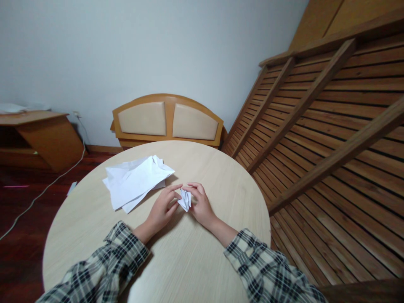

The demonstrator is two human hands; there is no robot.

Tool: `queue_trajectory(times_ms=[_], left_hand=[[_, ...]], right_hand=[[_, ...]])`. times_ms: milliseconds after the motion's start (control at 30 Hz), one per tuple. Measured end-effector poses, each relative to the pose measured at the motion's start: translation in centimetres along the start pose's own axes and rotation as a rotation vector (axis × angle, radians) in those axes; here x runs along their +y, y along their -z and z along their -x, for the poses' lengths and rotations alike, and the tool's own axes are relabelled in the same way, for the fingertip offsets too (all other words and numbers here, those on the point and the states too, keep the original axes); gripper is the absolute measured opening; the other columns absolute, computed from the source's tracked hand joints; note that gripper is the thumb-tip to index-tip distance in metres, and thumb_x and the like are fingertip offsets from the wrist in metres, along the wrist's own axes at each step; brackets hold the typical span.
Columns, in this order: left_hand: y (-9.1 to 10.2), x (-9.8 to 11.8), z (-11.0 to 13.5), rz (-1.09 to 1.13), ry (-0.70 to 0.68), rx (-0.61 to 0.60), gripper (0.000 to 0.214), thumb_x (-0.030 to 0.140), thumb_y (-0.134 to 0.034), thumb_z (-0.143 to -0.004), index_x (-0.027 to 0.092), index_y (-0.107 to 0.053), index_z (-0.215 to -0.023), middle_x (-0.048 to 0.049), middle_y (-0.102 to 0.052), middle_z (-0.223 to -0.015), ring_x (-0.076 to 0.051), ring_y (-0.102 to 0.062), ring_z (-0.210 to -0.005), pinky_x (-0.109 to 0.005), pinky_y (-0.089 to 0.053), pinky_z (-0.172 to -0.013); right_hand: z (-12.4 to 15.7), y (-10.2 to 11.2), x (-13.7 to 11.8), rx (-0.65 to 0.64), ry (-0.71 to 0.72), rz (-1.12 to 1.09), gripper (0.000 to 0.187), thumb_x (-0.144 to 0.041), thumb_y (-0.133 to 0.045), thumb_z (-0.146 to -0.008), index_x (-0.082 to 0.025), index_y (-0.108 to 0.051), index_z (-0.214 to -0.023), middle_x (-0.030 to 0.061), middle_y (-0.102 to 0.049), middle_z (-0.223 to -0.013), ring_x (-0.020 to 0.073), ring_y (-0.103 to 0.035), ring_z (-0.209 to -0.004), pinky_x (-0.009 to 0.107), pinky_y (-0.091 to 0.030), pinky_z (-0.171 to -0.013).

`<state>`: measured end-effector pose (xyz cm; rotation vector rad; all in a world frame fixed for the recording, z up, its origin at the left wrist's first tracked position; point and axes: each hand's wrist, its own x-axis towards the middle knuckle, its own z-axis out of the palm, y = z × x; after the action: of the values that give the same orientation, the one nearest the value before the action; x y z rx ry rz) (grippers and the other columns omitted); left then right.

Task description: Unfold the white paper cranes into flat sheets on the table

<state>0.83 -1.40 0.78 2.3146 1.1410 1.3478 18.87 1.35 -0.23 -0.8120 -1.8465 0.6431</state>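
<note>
A small folded piece of white paper sits between my two hands above the middle of the round light-wood table. My left hand pinches its left side with fingers closed on it. My right hand grips its right side, fingers curled over the top. Both wrists come out of plaid sleeves at the bottom of the view. A loose pile of white paper sheets lies on the table just left of my left hand, not touched.
A wooden chair with padded back stands at the table's far edge. A slatted wooden frame leans along the right. A low wooden cabinet is at far left, with a white cable across the dark floor.
</note>
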Motion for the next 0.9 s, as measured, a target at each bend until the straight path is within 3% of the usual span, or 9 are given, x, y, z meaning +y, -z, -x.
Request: queue_trajectory(times_ms=[300, 467, 567, 633, 767, 900], left_hand=[[-0.09, -0.34, -0.02, 0.026, 0.042, 0.058, 0.011, 0.016, -0.053, -0.088, 0.02, -0.06, -0.095, -0.0088, -0.066, -0.106, -0.024, -0.059, -0.104, -0.042, -0.045, -0.092], [-0.26, 0.0, -0.24, 0.154, 0.223, 0.057, 0.012, 0.026, -0.054, -0.09, 0.018, -0.062, -0.094, -0.007, -0.066, -0.094, -0.022, -0.059, -0.09, -0.038, -0.045, -0.084], [-0.42, 0.33, -0.37, 0.295, 0.353, 0.04, 0.019, 0.033, -0.055, -0.089, 0.016, -0.063, -0.092, -0.0071, -0.066, -0.088, -0.02, -0.06, -0.081, -0.035, -0.046, -0.076], [-0.54, 0.45, -0.48, 0.389, 0.408, 0.042, 0.023, 0.037, -0.057, -0.088, 0.015, -0.064, -0.09, -0.0075, -0.066, -0.086, -0.02, -0.059, -0.077, -0.034, -0.045, -0.072], [-0.69, 0.48, -0.73, 0.547, 0.457, 0.057, 0.026, 0.039, -0.062, -0.083, 0.014, -0.066, -0.09, -0.0088, -0.068, -0.086, -0.02, -0.058, -0.076, -0.033, -0.044, -0.071], [-0.62, 0.6, -0.88, 0.625, 0.521, 0.068, 0.026, 0.039, -0.067, -0.079, 0.014, -0.069, -0.086, -0.0076, -0.068, -0.083, -0.019, -0.058, -0.074, -0.032, -0.044, -0.071]], right_hand=[[-0.39, 0.03, 0.11, 0.082, 0.002, 0.005, 0.025, -0.012, -0.067, -0.08, -0.024, -0.067, -0.103, 0.0074, -0.058, -0.112, 0.0198, -0.057, -0.11, 0.038, -0.046, -0.097], [-0.55, -0.04, -0.28, 0.059, -0.089, 0.001, 0.007, -0.025, -0.069, -0.082, -0.02, -0.067, -0.087, 0.0044, -0.066, -0.09, 0.0192, -0.061, -0.09, 0.034, -0.048, -0.084], [-0.47, -0.19, -0.58, 0.046, -0.176, -0.06, 0.014, -0.03, -0.068, -0.082, -0.018, -0.063, -0.076, 0.0024, -0.065, -0.079, 0.0169, -0.06, -0.078, 0.031, -0.047, -0.075], [-0.41, -0.31, -0.63, 0.049, -0.221, -0.126, 0.014, -0.029, -0.069, -0.081, -0.019, -0.063, -0.088, -0.0004, -0.062, -0.073, 0.0153, -0.059, -0.073, 0.029, -0.046, -0.071], [-0.31, -0.44, -0.45, 0.045, -0.21, -0.175, 0.054, -0.023, -0.067, -0.08, -0.022, -0.047, -0.131, -0.006, -0.054, -0.069, 0.0132, -0.056, -0.068, 0.029, -0.046, -0.072], [-0.26, -0.45, -0.2, -0.015, -0.156, -0.139, 0.045, -0.023, -0.063, -0.084, -0.024, -0.055, -0.128, -0.0015, -0.058, -0.078, 0.0138, -0.056, -0.073, 0.031, -0.048, -0.077]])
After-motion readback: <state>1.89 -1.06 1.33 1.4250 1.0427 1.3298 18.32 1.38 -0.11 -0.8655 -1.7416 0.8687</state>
